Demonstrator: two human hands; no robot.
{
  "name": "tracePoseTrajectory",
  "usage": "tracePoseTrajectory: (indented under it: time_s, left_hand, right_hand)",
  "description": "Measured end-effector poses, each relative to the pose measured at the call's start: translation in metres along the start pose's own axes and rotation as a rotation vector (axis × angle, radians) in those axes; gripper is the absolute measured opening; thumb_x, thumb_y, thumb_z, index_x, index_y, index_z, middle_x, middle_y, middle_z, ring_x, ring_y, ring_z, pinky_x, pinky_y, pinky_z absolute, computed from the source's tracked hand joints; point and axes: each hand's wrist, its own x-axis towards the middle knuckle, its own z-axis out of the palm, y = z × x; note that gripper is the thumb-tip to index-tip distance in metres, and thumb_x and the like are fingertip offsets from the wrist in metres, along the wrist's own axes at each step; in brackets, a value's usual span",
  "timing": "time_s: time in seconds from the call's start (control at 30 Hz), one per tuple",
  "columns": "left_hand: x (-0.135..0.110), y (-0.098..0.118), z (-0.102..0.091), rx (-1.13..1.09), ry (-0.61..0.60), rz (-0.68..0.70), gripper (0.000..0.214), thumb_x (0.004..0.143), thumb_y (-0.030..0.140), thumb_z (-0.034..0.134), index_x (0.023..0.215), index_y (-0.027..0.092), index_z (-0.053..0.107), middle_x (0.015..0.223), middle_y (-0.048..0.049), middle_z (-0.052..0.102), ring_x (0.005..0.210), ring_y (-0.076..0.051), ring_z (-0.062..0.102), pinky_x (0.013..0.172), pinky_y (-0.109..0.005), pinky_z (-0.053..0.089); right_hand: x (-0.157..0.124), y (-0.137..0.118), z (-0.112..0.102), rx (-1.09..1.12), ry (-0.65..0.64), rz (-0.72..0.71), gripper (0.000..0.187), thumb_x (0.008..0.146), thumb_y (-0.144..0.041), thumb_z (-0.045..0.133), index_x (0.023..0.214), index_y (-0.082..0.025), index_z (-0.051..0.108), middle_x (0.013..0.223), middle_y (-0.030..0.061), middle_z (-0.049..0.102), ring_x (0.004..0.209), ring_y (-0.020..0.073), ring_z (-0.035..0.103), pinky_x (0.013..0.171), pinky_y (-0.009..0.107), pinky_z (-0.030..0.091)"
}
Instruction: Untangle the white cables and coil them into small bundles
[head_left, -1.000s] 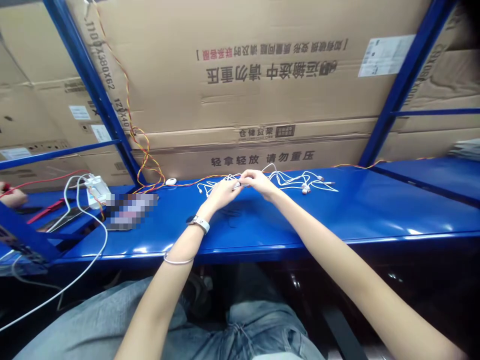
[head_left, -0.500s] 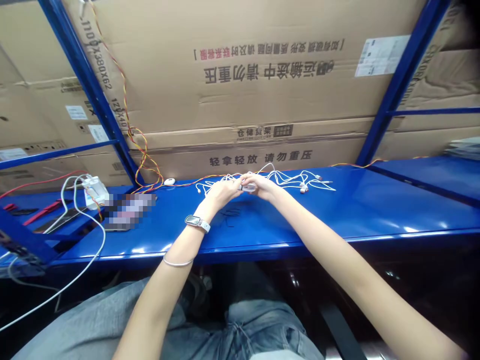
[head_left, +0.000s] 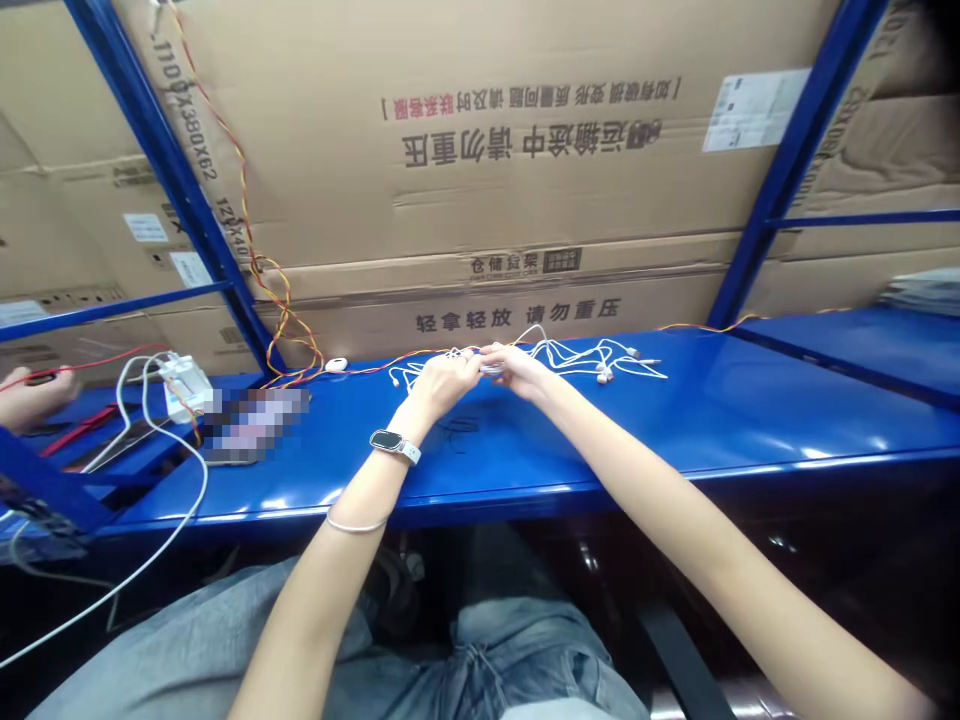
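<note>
My left hand (head_left: 446,382) and my right hand (head_left: 521,372) meet above the blue shelf (head_left: 660,420). Between their fingertips is a small coiled white cable (head_left: 491,368), gripped from both sides and partly hidden by the fingers. Behind and beside my hands, several loose white cables (head_left: 562,355) lie in a tangle, some with plugs showing at the right end. A few thin black strands (head_left: 459,427), perhaps ties, rest on the shelf just below my hands.
At left are a phone-like object (head_left: 255,430), blurred out, and a white charger block (head_left: 187,385) with cables. A small white case (head_left: 337,366) sits near twisted red-yellow wires (head_left: 289,320). Cardboard boxes (head_left: 480,215) stand behind. Another person's hand (head_left: 37,395) is at far left.
Another person's hand has come into view at the far left, by the red wire. My hands stay together on the coiled cable, with only slight finger movement. The view has shifted slightly.
</note>
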Motion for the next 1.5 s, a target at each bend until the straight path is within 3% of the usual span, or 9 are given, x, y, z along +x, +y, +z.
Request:
tracePoseTrajectory:
  time_s: [0.13,0.3,0.63,0.83,0.93,1.03,1.13,1.27,1.5]
  left_hand:
    - [0.001,-0.004,-0.009,0.000,-0.074,-0.137,0.033,0.099,0.033,0.035,0.105,0.012,0.059,0.097,-0.0141,0.067,0.085,-0.020,0.068,0.067,-0.026,0.044]
    - [0.001,-0.005,-0.015,-0.037,-0.119,-0.269,0.036,0.099,0.037,0.033,0.110,0.012,0.057,0.103,-0.0154,0.066,0.090,-0.022,0.067,0.070,-0.026,0.043]
    - [0.006,-0.001,-0.009,-0.054,-0.172,-0.277,0.033,0.099,0.029,0.033,0.108,0.009,0.058,0.102,-0.0175,0.065,0.094,-0.026,0.067,0.074,-0.030,0.045]
    - [0.001,-0.013,-0.006,-0.132,-0.173,-0.431,0.030,0.098,0.033,0.035,0.109,0.014,0.056,0.102,-0.0142,0.067,0.095,-0.025,0.067,0.076,-0.029,0.047]
    - [-0.006,-0.028,-0.006,-0.184,-0.163,-0.592,0.031,0.098,0.035,0.034,0.111,0.015,0.055,0.104,-0.0149,0.068,0.096,-0.025,0.067,0.078,-0.030,0.048]
    - [-0.017,-0.048,-0.006,-0.198,-0.165,-0.833,0.034,0.097,0.028,0.032,0.112,0.009,0.055,0.107,-0.0217,0.067,0.101,-0.029,0.066,0.082,-0.034,0.047]
    - [-0.029,-0.069,-0.004,-0.217,-0.198,-1.035,0.033,0.093,0.019,0.035,0.114,0.006,0.057,0.110,-0.0254,0.065,0.107,-0.032,0.063,0.084,-0.037,0.046]
    - [-0.041,-0.088,0.004,-0.260,-0.308,-1.172,0.033,0.085,0.015,0.043,0.111,0.007,0.063,0.115,-0.0262,0.064,0.110,-0.033,0.061,0.082,-0.039,0.046]
    - [-0.049,-0.095,0.023,-0.191,-0.373,-1.259,0.033,0.084,0.013,0.044,0.108,0.008,0.066,0.120,-0.0255,0.062,0.120,-0.035,0.053,0.093,-0.045,0.041]
  right_hand:
    - [0.000,0.000,0.001,0.038,-0.075,-0.129,0.011,0.071,-0.021,0.069,0.075,-0.015,0.060,0.064,-0.0018,0.061,0.056,0.0073,0.052,0.050,0.018,0.036]
    - [0.001,-0.002,0.001,0.043,-0.049,-0.235,0.011,0.069,-0.016,0.072,0.079,-0.013,0.067,0.068,0.0018,0.066,0.057,0.0084,0.053,0.052,0.020,0.041]
    - [0.005,0.005,0.003,0.021,0.000,-0.309,0.010,0.068,-0.017,0.075,0.074,-0.011,0.068,0.066,0.0038,0.067,0.056,0.0097,0.056,0.055,0.021,0.044]
    - [0.001,0.003,0.006,-0.020,-0.065,-0.253,0.016,0.085,-0.028,0.062,0.095,-0.016,0.062,0.086,0.0055,0.069,0.067,0.0111,0.062,0.060,0.021,0.048]
    - [0.006,0.009,0.003,-0.290,0.050,-0.254,0.018,0.088,-0.028,0.057,0.102,-0.017,0.059,0.091,0.0056,0.066,0.069,0.0124,0.061,0.061,0.023,0.047]
    - [0.013,0.021,-0.001,-0.858,0.140,-0.450,0.020,0.084,-0.018,0.059,0.103,-0.016,0.061,0.095,0.0081,0.063,0.087,0.0187,0.060,0.079,0.031,0.048]
    - [0.016,0.035,-0.002,-1.246,-0.001,-0.642,0.027,0.084,-0.013,0.057,0.109,-0.016,0.064,0.109,0.0123,0.058,0.105,0.0239,0.054,0.092,0.036,0.043]
    - [0.018,0.048,0.003,-1.413,-0.163,-0.664,0.027,0.088,-0.019,0.058,0.113,-0.016,0.065,0.111,0.0136,0.055,0.105,0.0247,0.052,0.093,0.038,0.041]
    - [0.026,0.054,0.001,-1.411,-0.128,-0.635,0.015,0.089,-0.023,0.056,0.096,-0.016,0.067,0.104,0.0116,0.056,0.100,0.0236,0.052,0.087,0.036,0.042]
